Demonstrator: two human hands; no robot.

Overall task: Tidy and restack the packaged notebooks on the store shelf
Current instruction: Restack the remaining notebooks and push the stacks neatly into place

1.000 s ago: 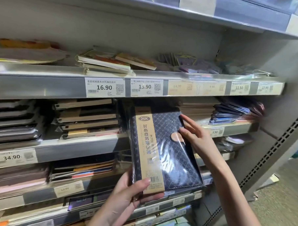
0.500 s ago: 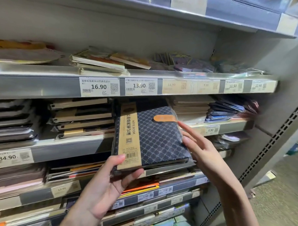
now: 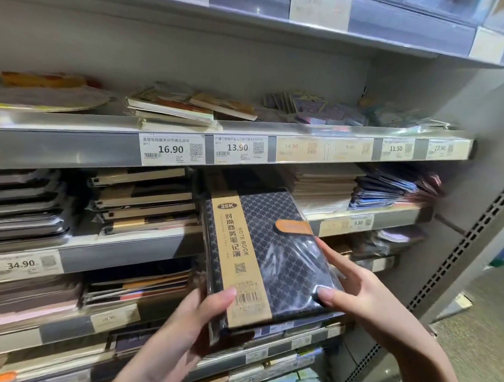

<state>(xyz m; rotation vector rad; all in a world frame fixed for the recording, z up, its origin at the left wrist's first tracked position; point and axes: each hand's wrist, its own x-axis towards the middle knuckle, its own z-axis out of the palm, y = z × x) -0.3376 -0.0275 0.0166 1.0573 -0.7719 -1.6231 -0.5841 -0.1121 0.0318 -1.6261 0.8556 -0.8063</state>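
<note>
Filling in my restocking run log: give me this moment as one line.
held: wrapped notebook | left hand: grips bottom-left corner | right hand: grips right edge | place: before shelf, not stacked

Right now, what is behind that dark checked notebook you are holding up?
The notebook hides part of the middle shelf edge and the gap above it. Stacks show on either side; what sits directly behind is covered.

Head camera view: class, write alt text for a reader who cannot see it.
Two hands hold a plastic-wrapped dark notebook upright in front of store shelves: the left hand grips its lower left corner, the right hand its right edge. Stacked notebooks and price tags fill the shelves behind.
</note>
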